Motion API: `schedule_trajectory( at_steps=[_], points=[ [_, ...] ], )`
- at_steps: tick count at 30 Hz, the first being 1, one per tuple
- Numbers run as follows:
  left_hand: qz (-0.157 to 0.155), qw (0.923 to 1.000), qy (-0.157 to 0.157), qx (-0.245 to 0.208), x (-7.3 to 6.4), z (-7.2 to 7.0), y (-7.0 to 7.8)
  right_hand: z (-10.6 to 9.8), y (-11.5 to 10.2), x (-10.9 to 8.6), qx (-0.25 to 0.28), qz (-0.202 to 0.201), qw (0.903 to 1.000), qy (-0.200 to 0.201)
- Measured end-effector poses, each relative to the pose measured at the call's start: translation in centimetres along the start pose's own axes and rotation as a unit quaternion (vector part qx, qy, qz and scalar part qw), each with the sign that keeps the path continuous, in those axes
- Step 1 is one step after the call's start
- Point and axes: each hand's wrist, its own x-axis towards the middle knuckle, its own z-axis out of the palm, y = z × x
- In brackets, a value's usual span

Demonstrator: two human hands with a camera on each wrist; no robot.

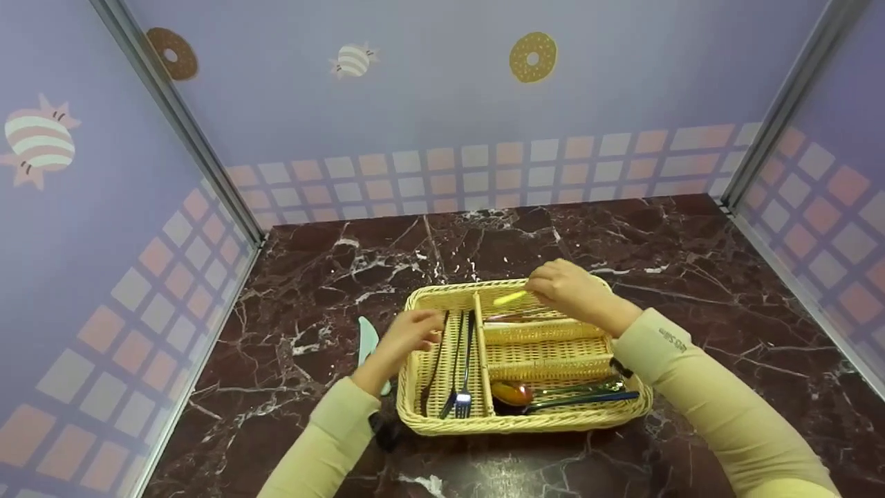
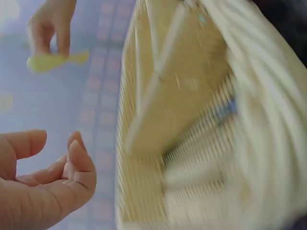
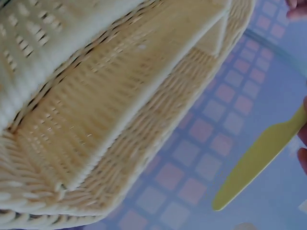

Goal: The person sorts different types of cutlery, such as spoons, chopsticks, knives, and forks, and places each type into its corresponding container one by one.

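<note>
My right hand (image 1: pixel 572 289) pinches a yellow knife (image 3: pixel 259 158) above the back right compartment of a wicker cutlery basket (image 1: pixel 525 426). The knife's blade points left in the head view. My left hand (image 1: pixel 413 333) hovers over the basket's left side, thumb and bent fingers apart with nothing between them, as the left wrist view shows. Below it in the long left compartment lie a fork (image 1: pixel 463 404) and other dark slender cutlery. A shiny spoon (image 1: pixel 513 393) and other long handles rest in the front right compartment. Reddish slim utensils (image 1: pixel 508 318) lie in the back right one.
A light teal knife (image 1: pixel 368 339) lies on the dark marbled tabletop (image 1: pixel 311 290), left of the basket and partly behind my left forearm. Purple patterned panels (image 1: pixel 442 104) enclose the table at the back and both sides.
</note>
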Motion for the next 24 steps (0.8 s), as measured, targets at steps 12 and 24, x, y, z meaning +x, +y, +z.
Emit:
schedule_trajectory(
  at_steps=[12,24],
  points=[
    [-0.047,0.9851,0.166,-0.001,-1.3,-9.2,-5.9,3.9,3.1,-0.9,0.047,0.135,0.9615,-0.235],
    [-0.078,0.9836,0.162,-0.007,-1.7,-10.9,-7.5,6.7,2.9,0.6,0.044,0.12,0.917,-0.378]
  ],
)
